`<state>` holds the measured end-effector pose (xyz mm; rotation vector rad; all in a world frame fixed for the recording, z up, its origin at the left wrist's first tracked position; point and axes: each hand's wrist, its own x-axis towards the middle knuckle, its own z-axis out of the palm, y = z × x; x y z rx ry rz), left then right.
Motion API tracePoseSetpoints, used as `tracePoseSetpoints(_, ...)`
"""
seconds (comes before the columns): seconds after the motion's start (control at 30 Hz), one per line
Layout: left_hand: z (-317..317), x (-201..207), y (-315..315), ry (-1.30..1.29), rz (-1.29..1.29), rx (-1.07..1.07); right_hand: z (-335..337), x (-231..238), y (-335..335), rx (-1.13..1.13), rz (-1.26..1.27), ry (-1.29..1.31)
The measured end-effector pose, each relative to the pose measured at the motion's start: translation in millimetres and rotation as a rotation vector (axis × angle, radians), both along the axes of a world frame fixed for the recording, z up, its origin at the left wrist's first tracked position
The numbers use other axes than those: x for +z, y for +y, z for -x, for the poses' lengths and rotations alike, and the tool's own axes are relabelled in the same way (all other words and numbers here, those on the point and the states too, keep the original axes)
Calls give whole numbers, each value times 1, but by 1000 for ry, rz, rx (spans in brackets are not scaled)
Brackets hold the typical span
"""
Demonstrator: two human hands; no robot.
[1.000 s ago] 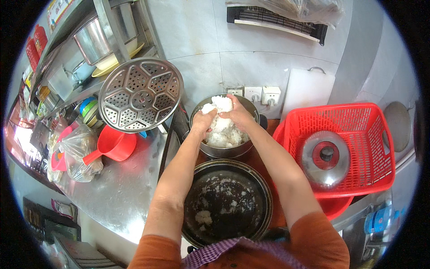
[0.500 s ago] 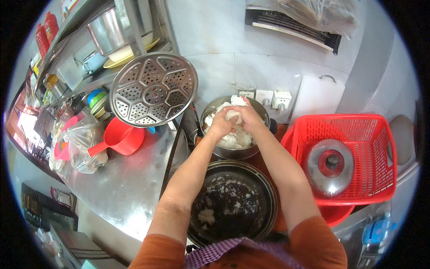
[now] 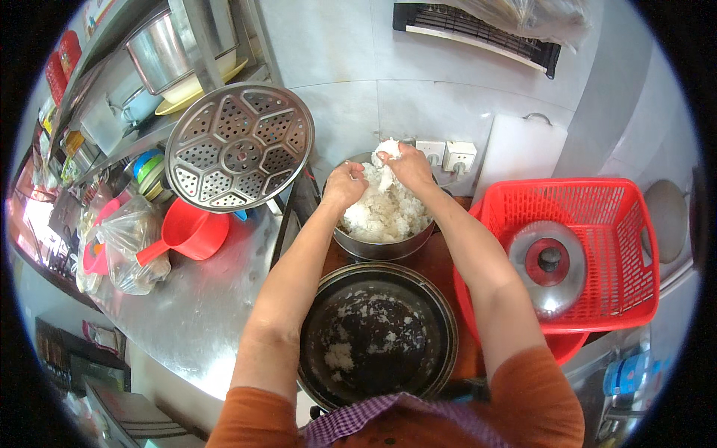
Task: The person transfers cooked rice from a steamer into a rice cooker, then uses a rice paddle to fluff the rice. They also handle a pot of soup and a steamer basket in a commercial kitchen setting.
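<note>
A deep metal pot (image 3: 382, 249) stands at the far side, heaped with white cooked rice (image 3: 381, 213). My right hand (image 3: 408, 169) is over the pot's far right part, its fingers closed round a clump of rice (image 3: 389, 149) that sticks up past them. At the pot's left rim, my left hand (image 3: 344, 184) is curled, with white bits on its fingertips; what lies inside the fingers, if anything, is hidden. The two hands are apart, with rice between them. Nearer to me, below my forearms, sits a wide black pan (image 3: 377, 336) with rice scraps stuck to its bottom.
A perforated steamer plate (image 3: 240, 148) stands tilted at left, above a red dipper (image 3: 196, 230) on the steel counter (image 3: 202, 313). At right, a red basket (image 3: 620, 299) holds a metal lid (image 3: 549, 280). A white cutting board (image 3: 523, 153) leans on the wall beside sockets (image 3: 458, 157).
My hands, together on a rice clump before, have parted. The left has moved to the pot's left rim; the right keeps a clump at the far side. The whole view has shifted slightly.
</note>
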<state>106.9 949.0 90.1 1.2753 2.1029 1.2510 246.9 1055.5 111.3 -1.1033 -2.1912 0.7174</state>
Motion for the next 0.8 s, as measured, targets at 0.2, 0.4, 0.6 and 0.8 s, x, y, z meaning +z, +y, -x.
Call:
tracePoseSetpoints(0.2, -12, -21, -7, 620, 240, -93, 14, -26, 23, 114, 80, -9)
tracePoseSetpoints(0.4, 21, -44, 5, 709, 439, -236, -11, 14, -17, 403, 138, -298)
tracePoseSetpoints(0.6, 13, -12, -40, 485, 235, -190, -47, 6, -42, 484, -175, -715)
tracePoseSetpoints(0.8, -30, -14, -51, 398, 223, -357, 5, -83, -37, 243, -411, -450)
